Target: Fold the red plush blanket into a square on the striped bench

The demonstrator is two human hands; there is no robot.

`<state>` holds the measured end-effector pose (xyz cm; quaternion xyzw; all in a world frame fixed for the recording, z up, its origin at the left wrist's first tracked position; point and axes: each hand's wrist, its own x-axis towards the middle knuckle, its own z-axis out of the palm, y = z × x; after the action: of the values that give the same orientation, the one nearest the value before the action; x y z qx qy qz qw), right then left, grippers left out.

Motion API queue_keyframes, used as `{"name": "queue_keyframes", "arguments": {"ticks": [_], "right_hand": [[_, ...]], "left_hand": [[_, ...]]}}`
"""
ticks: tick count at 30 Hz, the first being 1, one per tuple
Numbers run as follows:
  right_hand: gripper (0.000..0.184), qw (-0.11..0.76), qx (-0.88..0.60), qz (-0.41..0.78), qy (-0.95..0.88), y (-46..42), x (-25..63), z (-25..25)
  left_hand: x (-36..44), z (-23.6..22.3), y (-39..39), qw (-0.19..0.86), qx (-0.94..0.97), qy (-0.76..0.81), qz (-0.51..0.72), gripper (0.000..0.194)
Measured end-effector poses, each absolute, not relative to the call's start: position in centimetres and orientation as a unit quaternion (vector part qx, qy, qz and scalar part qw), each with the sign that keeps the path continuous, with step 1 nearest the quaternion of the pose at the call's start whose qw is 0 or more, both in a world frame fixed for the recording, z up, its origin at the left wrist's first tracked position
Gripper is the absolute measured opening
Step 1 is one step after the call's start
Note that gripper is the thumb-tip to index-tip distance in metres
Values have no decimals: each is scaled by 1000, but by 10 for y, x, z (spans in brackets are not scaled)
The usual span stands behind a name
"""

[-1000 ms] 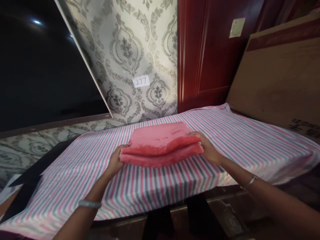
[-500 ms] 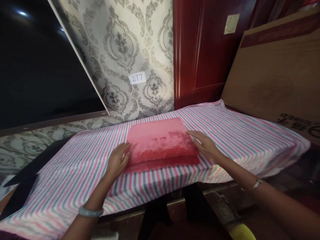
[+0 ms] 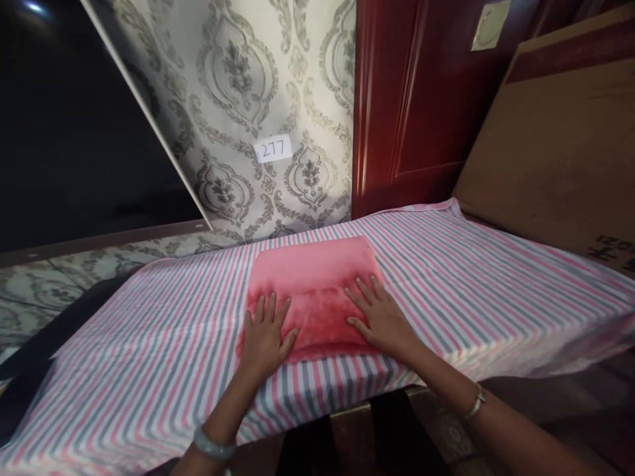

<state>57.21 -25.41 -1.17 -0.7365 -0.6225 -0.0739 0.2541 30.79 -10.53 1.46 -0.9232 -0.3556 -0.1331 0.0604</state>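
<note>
A folded plush cloth [image 3: 317, 264], pale pink at the far side and deep red toward me, lies flat on a striped sheet [image 3: 188, 344]. My left hand [image 3: 265, 337] rests on its near left part with the fingers spread. On its right side my right hand [image 3: 380, 314] presses down flat, fingers apart. Neither hand grips anything. The cloth's near edge lies close to where the sheet bends down over the front. Parts of the cloth's left and right edges are hidden under my hands.
A large black screen [image 3: 84, 132] stands at the back left. Behind the sheet are a patterned wall with a paper label [image 3: 273, 149] marked 277 and a dark red wood panel [image 3: 421, 99]. A big cardboard box [image 3: 560, 145] leans at the right.
Both hands have moved inward from the cloth's side edges onto its top, and their fingers have spread out flat. The view has shifted slightly.
</note>
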Motion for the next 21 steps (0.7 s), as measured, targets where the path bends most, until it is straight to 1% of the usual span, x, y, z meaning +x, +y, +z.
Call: {"name": "queue_keyframes", "arguments": {"ticks": [8, 11, 14, 16, 19, 21], "right_hand": [[63, 274, -741, -85, -607, -250, 567, -11], [61, 300, -731, -73, -609, -251, 569, -9], [65, 355, -716, -37, -600, -251, 578, -12], [70, 410, -719, 1, -562, -252, 586, -18], [70, 490, -729, 74, -472, -254, 601, -28], [70, 529, -725, 117, -426, -257, 609, -33]], "left_hand": [[306, 12, -100, 83, -921, -350, -146, 61], [307, 14, -99, 81, -920, -352, -151, 60], [308, 16, -98, 54, -920, -355, -161, 59], [305, 17, -94, 14, -919, -354, -176, 59], [293, 18, -76, -58, -900, -352, -250, 60], [282, 18, -59, -100, -864, -379, -314, 64]]}}
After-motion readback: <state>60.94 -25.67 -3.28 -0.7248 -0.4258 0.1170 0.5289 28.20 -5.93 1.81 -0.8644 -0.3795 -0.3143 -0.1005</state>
